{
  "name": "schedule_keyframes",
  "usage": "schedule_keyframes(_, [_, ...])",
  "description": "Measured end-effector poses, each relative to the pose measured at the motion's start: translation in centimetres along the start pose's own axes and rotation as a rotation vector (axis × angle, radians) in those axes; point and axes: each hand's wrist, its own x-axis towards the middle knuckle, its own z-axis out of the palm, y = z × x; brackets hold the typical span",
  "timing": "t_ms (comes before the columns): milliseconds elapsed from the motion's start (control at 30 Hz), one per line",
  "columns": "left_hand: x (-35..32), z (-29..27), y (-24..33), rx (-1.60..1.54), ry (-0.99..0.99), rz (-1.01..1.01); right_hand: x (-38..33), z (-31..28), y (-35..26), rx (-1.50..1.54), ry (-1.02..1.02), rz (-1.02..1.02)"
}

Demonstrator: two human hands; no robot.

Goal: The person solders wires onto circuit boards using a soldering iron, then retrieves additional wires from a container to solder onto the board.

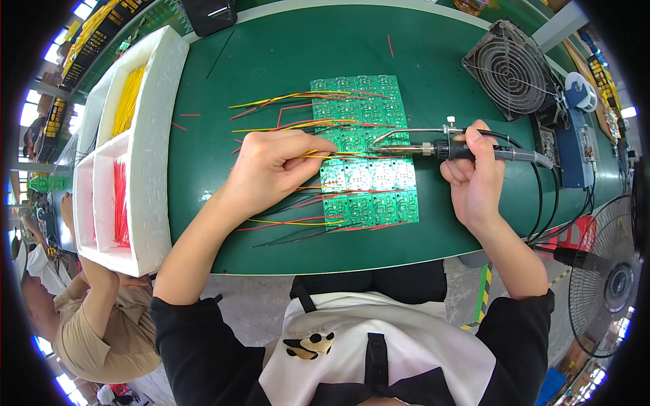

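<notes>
A panel of green circuit boards (371,206) lies on the green table, with red, yellow and black wires across it and off its left side. My left hand (274,166) is over the panel's left edge, thumb and fingers pinched on a yellow wire (317,154). In my right hand (477,172) is a soldering iron (460,150), held by its black handle. Its tip points left and meets the middle of the panel, close to the wire's end. A thin curved metal tube (409,130) runs from the iron's handle down toward the tip.
A white foam box (154,169) with yellow wires (128,101) and red wires (120,203) stands at left. A square fan (518,71) and a blue unit (575,152) with black cables sit at right. Beyond the table are a floor fan (613,287) and a seated person (101,325).
</notes>
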Motion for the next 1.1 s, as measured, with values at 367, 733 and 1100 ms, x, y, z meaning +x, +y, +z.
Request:
schedule_keyframes(367, [0.6,0.1,1.2,0.032,0.001,0.002,-0.2,-0.6,-1.9,0.121,0.056,-0.189])
schedule_keyframes(733, [0.0,-1.4,1.9,0.316,0.090,0.121,-6.1,-13.7,-10.4,-0.351,0.732,-0.932])
schedule_keyframes(1100, [0.0,-1.6,0.6,0.217,0.403,0.041,-4.8,-19.2,-8.1,-0.720,1.011,-0.925])
